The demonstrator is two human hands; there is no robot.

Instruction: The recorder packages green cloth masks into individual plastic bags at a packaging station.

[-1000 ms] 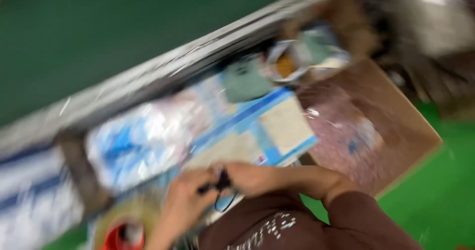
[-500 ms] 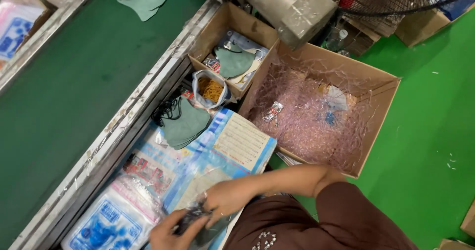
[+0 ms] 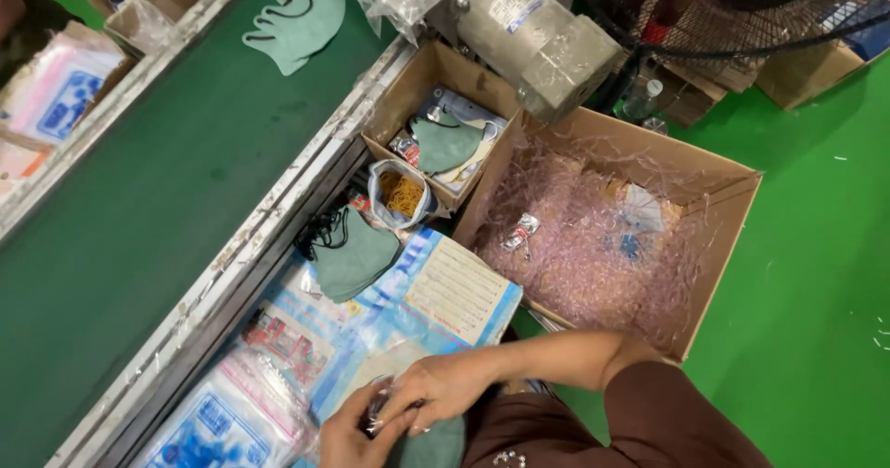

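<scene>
Right hand (image 3: pixel 445 386): fingers curled, pinching a crinkled clear plastic wrapper (image 3: pixel 385 403) from above. Left hand (image 3: pixel 350 436): closes on the same wrapper from below, fingertips meeting the right's; both equally near. A folded grey-green fabric mask (image 3: pixel 434 445) sits just below the wrapper, toward the body, partly under the right palm; long axis cannot be told. Beyond the wrapper, away from the body: blue printed plastic packets (image 3: pixel 371 324), a stack of grey-green masks (image 3: pixel 350 262), then the green conveyor belt (image 3: pixel 139 199).

Matt green cloth mask (image 3: pixel 352 262), glossy plastic packets (image 3: pixel 218 422)
</scene>
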